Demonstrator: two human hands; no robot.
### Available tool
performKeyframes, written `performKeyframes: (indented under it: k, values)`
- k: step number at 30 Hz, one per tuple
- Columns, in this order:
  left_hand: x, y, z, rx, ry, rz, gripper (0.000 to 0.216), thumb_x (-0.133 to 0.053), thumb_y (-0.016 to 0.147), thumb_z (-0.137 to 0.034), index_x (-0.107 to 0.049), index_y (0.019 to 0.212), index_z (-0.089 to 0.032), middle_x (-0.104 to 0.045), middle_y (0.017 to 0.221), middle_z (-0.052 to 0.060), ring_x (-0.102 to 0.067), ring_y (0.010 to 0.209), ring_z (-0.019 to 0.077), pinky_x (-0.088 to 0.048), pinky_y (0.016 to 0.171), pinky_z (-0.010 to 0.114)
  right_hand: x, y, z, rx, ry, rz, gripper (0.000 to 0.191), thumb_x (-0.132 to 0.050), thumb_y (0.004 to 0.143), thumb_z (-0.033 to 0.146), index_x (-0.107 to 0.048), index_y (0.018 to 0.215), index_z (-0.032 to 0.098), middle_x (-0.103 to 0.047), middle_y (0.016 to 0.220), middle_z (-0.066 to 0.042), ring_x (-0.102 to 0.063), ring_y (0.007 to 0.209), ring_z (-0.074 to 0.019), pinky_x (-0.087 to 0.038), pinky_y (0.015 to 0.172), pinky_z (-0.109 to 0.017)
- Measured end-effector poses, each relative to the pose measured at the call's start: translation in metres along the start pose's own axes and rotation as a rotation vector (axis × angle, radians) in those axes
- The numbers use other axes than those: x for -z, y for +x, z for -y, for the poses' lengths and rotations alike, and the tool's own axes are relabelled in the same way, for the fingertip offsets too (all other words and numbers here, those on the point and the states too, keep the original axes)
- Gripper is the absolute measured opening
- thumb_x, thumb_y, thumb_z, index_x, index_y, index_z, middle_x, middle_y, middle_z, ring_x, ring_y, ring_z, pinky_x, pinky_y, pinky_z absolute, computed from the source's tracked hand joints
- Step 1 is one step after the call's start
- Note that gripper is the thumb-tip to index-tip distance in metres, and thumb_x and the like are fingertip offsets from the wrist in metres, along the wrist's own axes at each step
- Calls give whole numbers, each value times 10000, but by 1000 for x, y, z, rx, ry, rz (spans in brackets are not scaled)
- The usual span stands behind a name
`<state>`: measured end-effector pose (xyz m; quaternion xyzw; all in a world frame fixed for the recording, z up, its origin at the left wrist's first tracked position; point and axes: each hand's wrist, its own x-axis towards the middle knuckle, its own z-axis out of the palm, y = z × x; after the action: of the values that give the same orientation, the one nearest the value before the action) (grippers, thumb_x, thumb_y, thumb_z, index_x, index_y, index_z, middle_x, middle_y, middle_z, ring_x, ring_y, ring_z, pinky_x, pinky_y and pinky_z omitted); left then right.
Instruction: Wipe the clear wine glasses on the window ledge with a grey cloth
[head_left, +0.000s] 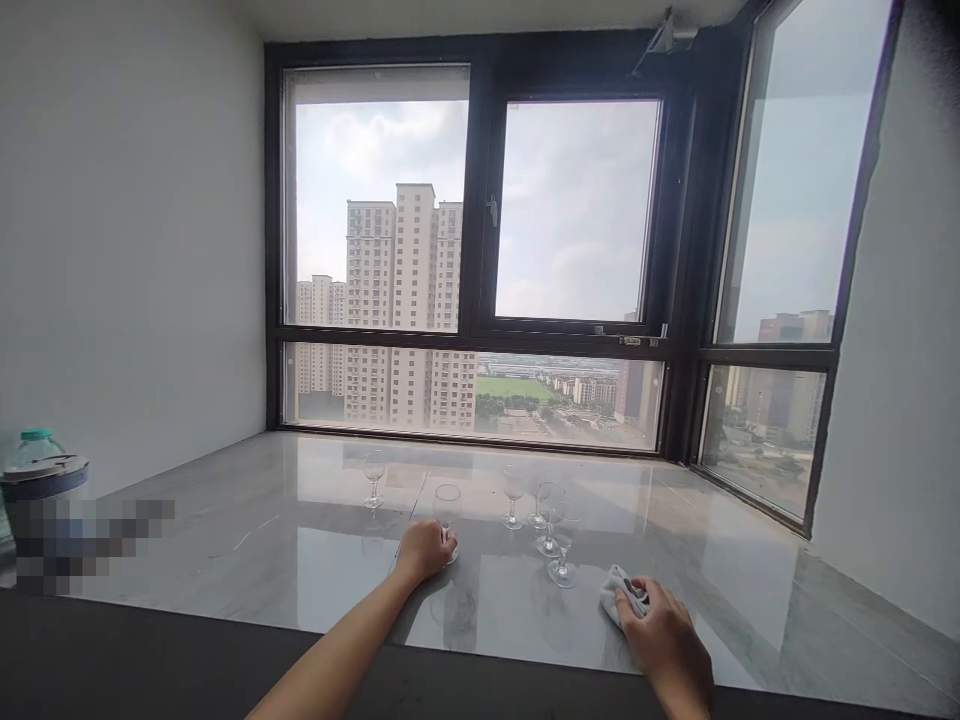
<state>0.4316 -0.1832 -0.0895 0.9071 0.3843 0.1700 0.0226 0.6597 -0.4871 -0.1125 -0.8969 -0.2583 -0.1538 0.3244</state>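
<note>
Several small clear stemmed glasses stand on a glossy grey marble sill (262, 540) below a big window. My left hand (424, 549) reaches out and is closed round the foot and stem of one glass (447, 505). My right hand (664, 640) rests nearer to me on the sill, fingers closed on a crumpled white cloth (619, 590). Just left of the cloth stands a glass (562, 545), with others (514, 497) in a cluster behind it. One glass (373, 478) stands alone further left.
A dark ledge (150, 660) runs along the near edge of the sill. At the far left a plastic water bottle (36, 445) stands behind a round lidded container (43, 475). Dark window frames (480, 330) and white walls enclose the sill.
</note>
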Motion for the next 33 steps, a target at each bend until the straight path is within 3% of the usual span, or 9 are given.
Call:
performKeyframes:
  k: [12,33]
  values:
    - [8,-4,-4,21,26,4,472,-382,917,-451,-743,803,-170,-732,855,146,-678,837,244,-439,779,325,1,0,0,2,12,6,363,-367,847,479,-576,1022,240,-658,1109,-108,-583,1083,-294,-472,834,-390]
    - [4,-2,-2,8,20,-7,453,-375,912,-431,-745,837,-179,-740,846,132,-685,831,238,-432,810,337,0,0,-1,13,-6,-6,387,-351,837,494,-585,1011,239,-662,1088,-109,-595,1057,-289,-477,802,-389]
